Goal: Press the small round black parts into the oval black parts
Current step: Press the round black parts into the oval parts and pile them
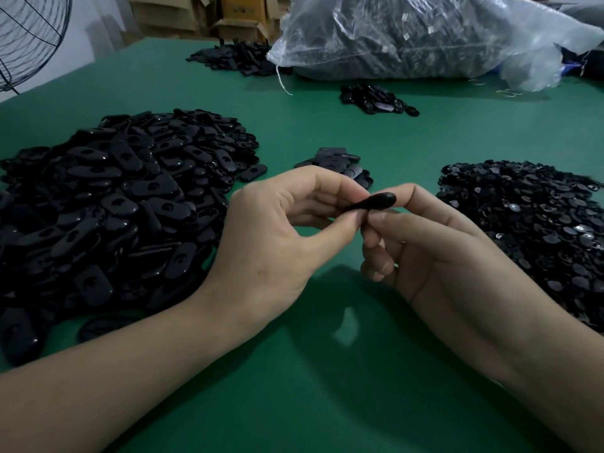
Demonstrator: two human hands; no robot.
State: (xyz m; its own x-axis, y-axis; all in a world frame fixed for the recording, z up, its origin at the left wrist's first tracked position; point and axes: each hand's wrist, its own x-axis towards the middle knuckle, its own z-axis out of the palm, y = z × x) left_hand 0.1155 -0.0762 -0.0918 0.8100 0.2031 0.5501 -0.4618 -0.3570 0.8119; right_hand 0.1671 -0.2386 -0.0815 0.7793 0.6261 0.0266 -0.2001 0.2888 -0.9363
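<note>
Green table (294, 387), five black heaps (114, 207) (336, 165) (523, 223) (376, 99) (235, 60); two hands (277, 230) (438, 253) pinch one oval part (376, 202).

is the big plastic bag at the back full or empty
Full: the plastic bag bulges with dark contents visible through it.

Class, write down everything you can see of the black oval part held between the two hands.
The oval part is smooth, glossy black, plastic by its look, seen nearly edge-on, rounded end pointing right. It is held above the green table. The left hand pinches its left end; the right hand pinches the right end between thumb and forefinger. Any hole is hidden.
</note>
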